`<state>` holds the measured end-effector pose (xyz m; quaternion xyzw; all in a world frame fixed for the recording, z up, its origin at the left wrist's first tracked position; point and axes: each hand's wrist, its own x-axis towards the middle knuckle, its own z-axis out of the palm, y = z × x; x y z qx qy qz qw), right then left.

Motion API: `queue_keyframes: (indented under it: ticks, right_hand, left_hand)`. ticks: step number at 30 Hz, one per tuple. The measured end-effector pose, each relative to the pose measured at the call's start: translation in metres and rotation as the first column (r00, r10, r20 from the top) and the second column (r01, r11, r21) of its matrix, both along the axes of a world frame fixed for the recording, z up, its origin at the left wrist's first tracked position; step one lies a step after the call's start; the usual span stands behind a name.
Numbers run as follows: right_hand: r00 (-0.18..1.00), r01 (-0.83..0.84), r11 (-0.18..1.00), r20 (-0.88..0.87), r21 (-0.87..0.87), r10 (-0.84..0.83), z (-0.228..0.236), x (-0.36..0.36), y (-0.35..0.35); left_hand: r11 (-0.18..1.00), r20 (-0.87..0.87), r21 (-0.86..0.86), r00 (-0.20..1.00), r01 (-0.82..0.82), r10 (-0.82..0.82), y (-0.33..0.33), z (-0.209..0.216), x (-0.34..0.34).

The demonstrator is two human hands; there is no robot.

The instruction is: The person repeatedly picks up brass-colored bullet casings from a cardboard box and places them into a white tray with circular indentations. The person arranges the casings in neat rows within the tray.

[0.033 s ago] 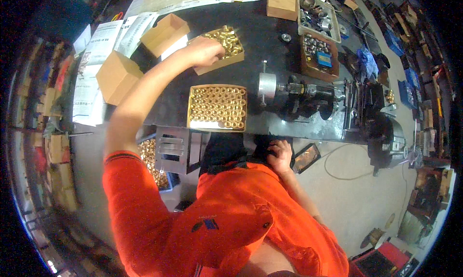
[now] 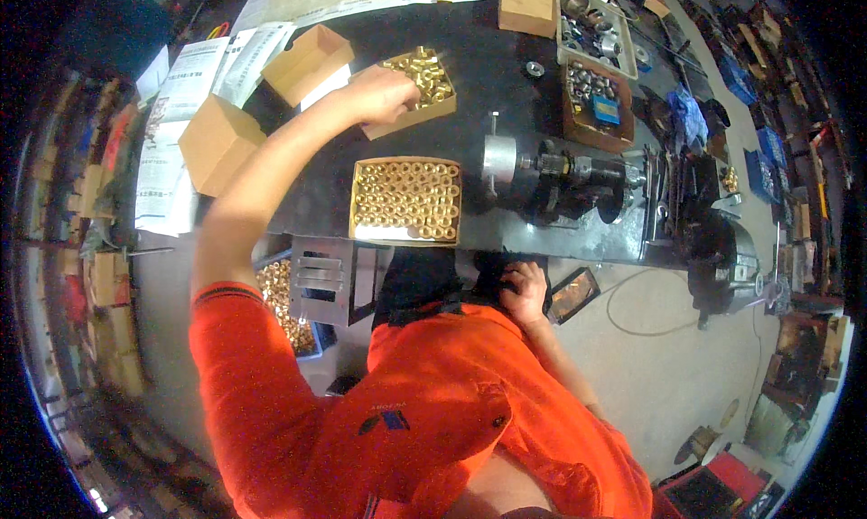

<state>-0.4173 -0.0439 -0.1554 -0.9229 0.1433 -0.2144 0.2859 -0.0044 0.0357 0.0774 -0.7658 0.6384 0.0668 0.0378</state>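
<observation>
My left hand [image 2: 388, 94] reaches over the near left side of a shallow cardboard box [image 2: 415, 119] of loose brass fittings [image 2: 436, 76]. Its fingers are curled down among the fittings, and what they hold is hidden. Nearer me, a second open box [image 2: 406, 243] holds brass ring-ended pieces [image 2: 408, 194] stood in tight rows, with a bare white strip at its front left. My right hand [image 2: 524, 289] rests on my dark-trousered leg below the table edge, fingers curled in, with nothing visible in them.
Two empty cardboard boxes [image 2: 310, 63] [image 2: 219, 144] lie at the left by newspaper sheets [image 2: 172, 158]. A metal clamping fixture [image 2: 501, 162] stands right of the rows. Farther right are a box of metal parts [image 2: 596, 126] and tools. Below the table sits a blue crate of brass pieces [image 2: 287, 307].
</observation>
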Motion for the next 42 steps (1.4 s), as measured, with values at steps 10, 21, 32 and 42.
queue_keyframes:
  ticks: [10,21,32,42]
  right_hand:
    - [1.0,0.006,1.0,-0.014,-0.017,-0.007,0.01,0.005,0.002]
    - [0.998,0.008,1.0,-0.057,-0.003,-0.008,0.005,0.003,0.002]
    - [0.997,0.013,1.0,-0.077,0.019,-0.012,0.006,0.001,0.001]
    - [0.998,0.002,1.0,-0.066,0.027,0.0,0.006,0.001,0.0]
  left_hand:
    - [0.987,-0.007,-0.12,0.994,-0.11,0.11,0.043,0.012,-0.018]
    - [0.957,-0.253,-0.255,0.945,0.14,-0.206,0.125,-0.025,-0.133]
    - [0.953,-0.121,-0.214,0.963,0.213,-0.242,0.119,-0.037,-0.131]
    - [0.929,-0.133,-0.279,0.948,0.242,-0.287,0.12,-0.044,-0.121]
